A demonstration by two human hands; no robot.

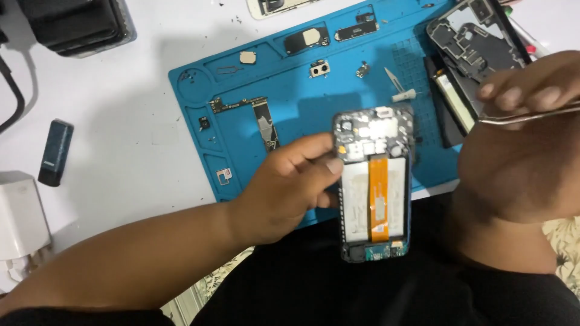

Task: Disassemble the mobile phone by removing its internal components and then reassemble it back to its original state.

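Covering most of the white desk (133, 121), a blue repair mat (290, 90) carries the parts already taken out of a phone, so the teardown looks well advanced. At the far right of the mat lies a separated black inner frame (477, 36). Left of centre sits a bare circuit board (251, 115), and farther back lie a small camera module (319, 69) and other loose pieces. The opened phone (374, 187) is off the mat, held up near the person by the left hand (284, 187); its fingers (314, 151) are clamped on the phone's left edge. Its back cover is gone, with the white battery and an orange flex cable (379, 193) still seated inside, so more stripping seems left. The right hand (519, 151) hovers just right of the phone, fingers pinched together on thin metal tweezers (531, 115) whose tips I cannot see.
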